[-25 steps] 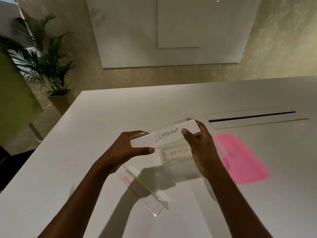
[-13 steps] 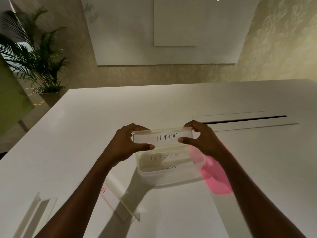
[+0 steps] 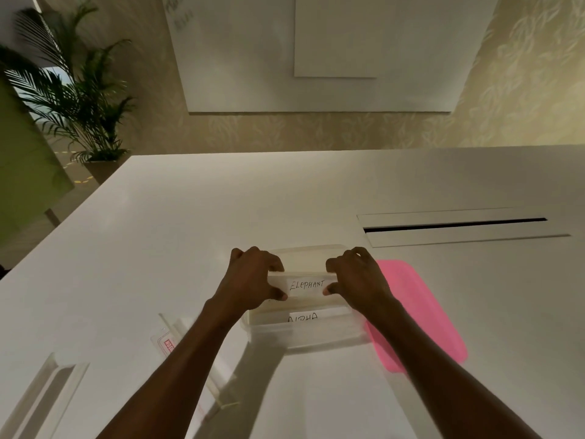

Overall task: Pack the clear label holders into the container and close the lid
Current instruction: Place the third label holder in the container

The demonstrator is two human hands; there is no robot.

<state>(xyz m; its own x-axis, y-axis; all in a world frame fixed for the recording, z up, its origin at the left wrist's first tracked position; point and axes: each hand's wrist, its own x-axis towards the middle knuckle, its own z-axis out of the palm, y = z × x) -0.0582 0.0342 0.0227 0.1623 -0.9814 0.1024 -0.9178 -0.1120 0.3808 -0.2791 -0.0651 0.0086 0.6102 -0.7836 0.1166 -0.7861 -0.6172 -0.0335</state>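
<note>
A clear plastic container [image 3: 316, 339] sits on the white table in front of me. Both hands hold a clear label holder marked ELEPHANT [image 3: 306, 286] down inside it: my left hand [image 3: 253, 277] pinches its left end and my right hand [image 3: 356, 275] pinches its right end. Another holder with partly hidden writing [image 3: 305, 317] lies in the container nearer to me. The pink lid [image 3: 418, 315] lies flat on the table just right of the container. Two more clear holders lie on the table: one with a red sticker [image 3: 190, 359] under my left forearm, one at the bottom left [image 3: 44, 397].
The white table [image 3: 190, 217] stretches far ahead; a cable slot [image 3: 456, 224] runs across its right side. A potted palm [image 3: 72, 99] and a green panel [image 3: 22, 153] stand beyond the table's left edge. A whiteboard hangs on the far wall.
Both hands have lowered the ELEPHANT holder from above the container down into it. It now covers the holder that showed beneath it. The camera has tilted and shifted.
</note>
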